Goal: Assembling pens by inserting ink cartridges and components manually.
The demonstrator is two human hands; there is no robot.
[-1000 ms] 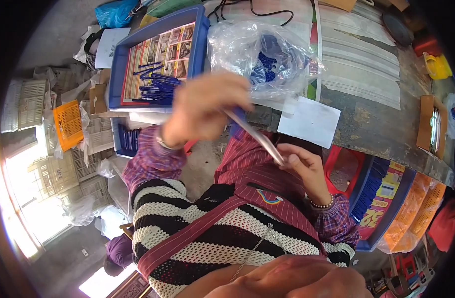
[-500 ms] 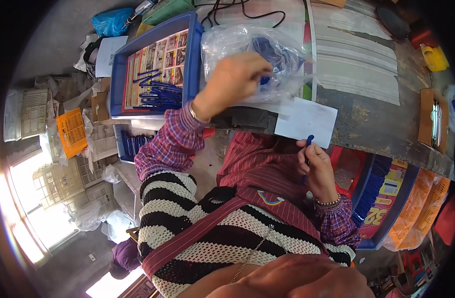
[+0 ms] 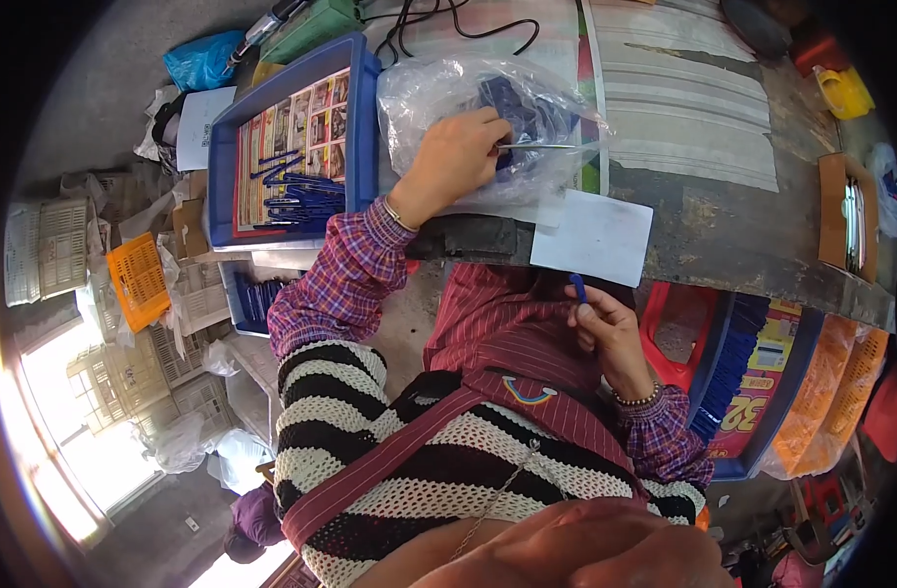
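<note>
At the near edge of the plastic bag, my left hand (image 3: 455, 162) is closed on a thin grey rod (image 3: 546, 146) that sticks out to the right over the bag. The clear plastic bag (image 3: 419, 98) holds small dark blue parts (image 3: 512, 103). My right hand (image 3: 610, 333), in front of the bench edge, pinches a slim blue pen-like stick (image 3: 578, 286); its upper end shows and the rest is mostly hidden by the fingers. Just beyond that hand, a white sheet (image 3: 592, 238) lies at the bench edge. A blue tray (image 3: 363, 137) with several slim blue pens (image 3: 306, 201) stands left of the bag.
Black cables (image 3: 458, 24) run behind the bag. A small cardboard box (image 3: 840, 225) and a yellow item (image 3: 845, 93) sit at the right on the bench (image 3: 703, 230). Below the bench stand a blue crate of blue sticks (image 3: 727, 363) and a red stool (image 3: 664, 358).
My left hand has drawn slightly back, and the grey rod now shows clearly in it. My right hand with the blue stick has shifted slightly left, and the stick's tip tilts left.
</note>
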